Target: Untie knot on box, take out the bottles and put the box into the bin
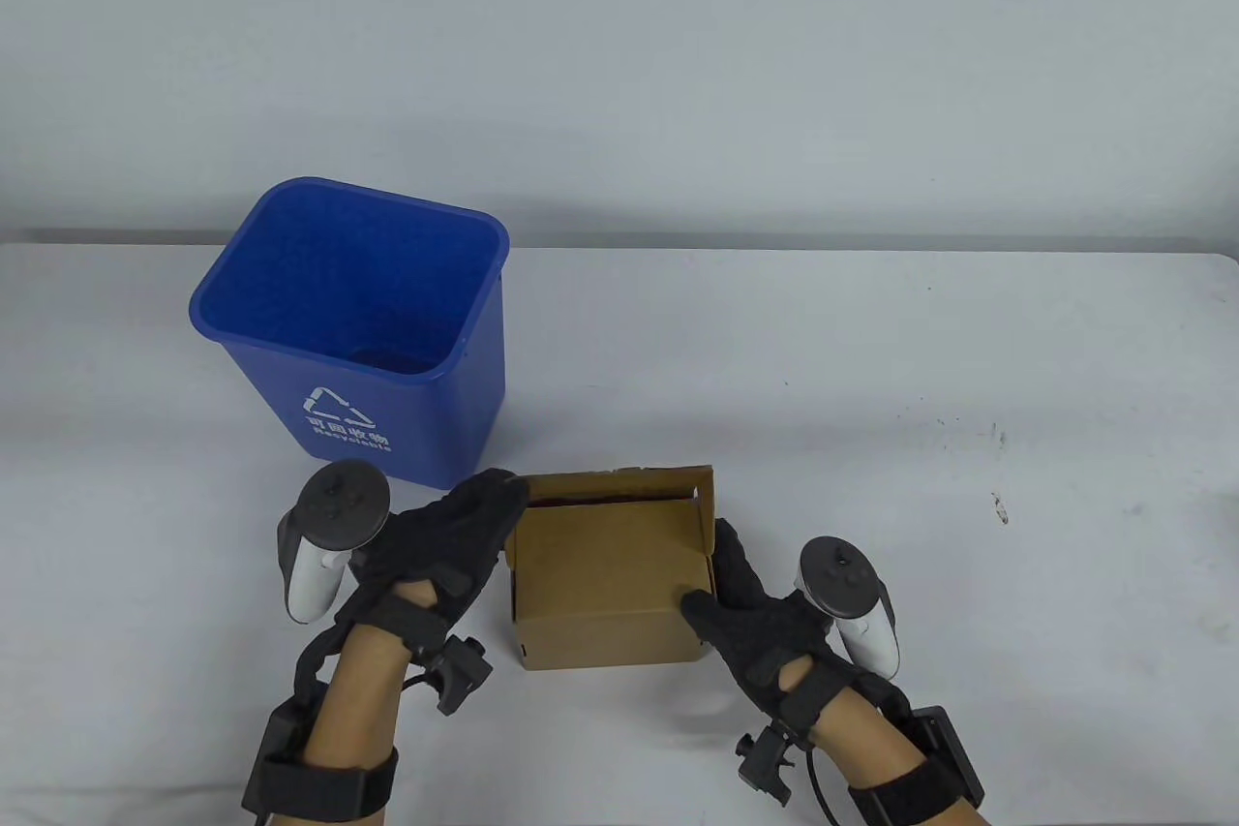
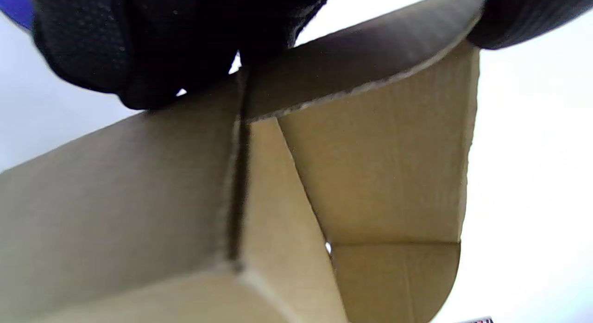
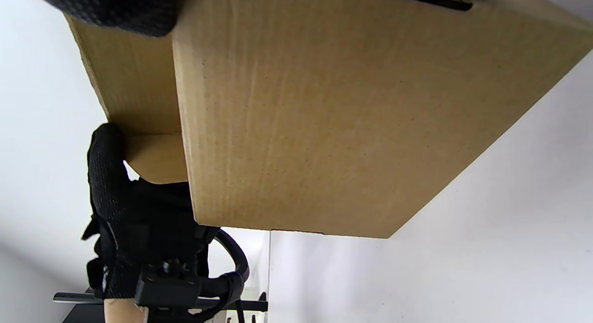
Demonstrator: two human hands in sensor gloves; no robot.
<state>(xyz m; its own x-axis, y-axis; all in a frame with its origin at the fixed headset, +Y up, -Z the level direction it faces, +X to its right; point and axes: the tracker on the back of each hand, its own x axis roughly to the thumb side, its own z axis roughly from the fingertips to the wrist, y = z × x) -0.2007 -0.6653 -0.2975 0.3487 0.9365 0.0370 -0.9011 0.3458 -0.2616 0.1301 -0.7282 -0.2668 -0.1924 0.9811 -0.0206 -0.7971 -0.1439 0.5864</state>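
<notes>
Now, step in hand: box (image 1: 605, 574) untied and seemingly emptied; binning it is next.
Table view: left hand (image 1: 440, 540) grips the box's left side, right hand (image 1: 750, 608) its right, thumb on the front; box held just in front of the bin (image 1: 353, 327); no bottles or string visible.
Left wrist view: fingers (image 2: 153, 45) curl over a flap edge.
Right wrist view: fingertip (image 3: 111, 10) presses the side; box looks lifted.
Next move: carry it up over the bin's rim, then let go.
Surface: white table (image 1: 968, 439); plain grey wall behind.
</notes>
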